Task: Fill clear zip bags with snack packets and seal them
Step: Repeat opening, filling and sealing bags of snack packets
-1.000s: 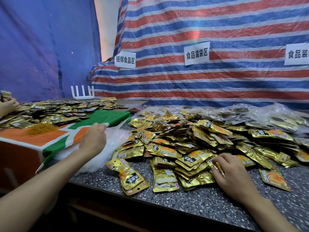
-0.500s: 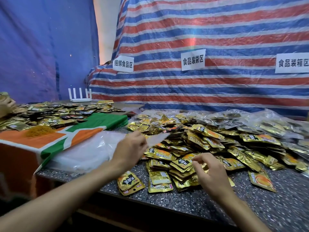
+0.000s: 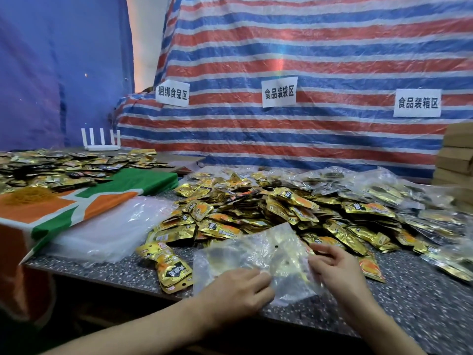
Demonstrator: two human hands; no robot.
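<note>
A clear zip bag [image 3: 258, 254] lies over the front of the snack pile, held at its near edge by both hands. My left hand [image 3: 238, 290] pinches the bag's lower left part. My right hand [image 3: 335, 270] grips its right side with curled fingers. A wide heap of gold snack packets [image 3: 268, 208] covers the speckled table [image 3: 409, 303] behind the bag. A stack of empty clear bags [image 3: 112, 226] lies flat to the left. Filled clear bags [image 3: 384, 190] are piled at the back right.
An orange, green and white cloth [image 3: 76, 208] covers a second table on the left, with more packets [image 3: 64, 167] and a heap of rubber bands [image 3: 28, 196]. A white router [image 3: 101, 142] stands behind. Cardboard boxes [image 3: 458, 155] are stacked far right. A striped tarp hangs behind.
My left hand has carried one clear bag from the left stack to the table's front. My right hand left the packets and took hold of the bag's right side.
</note>
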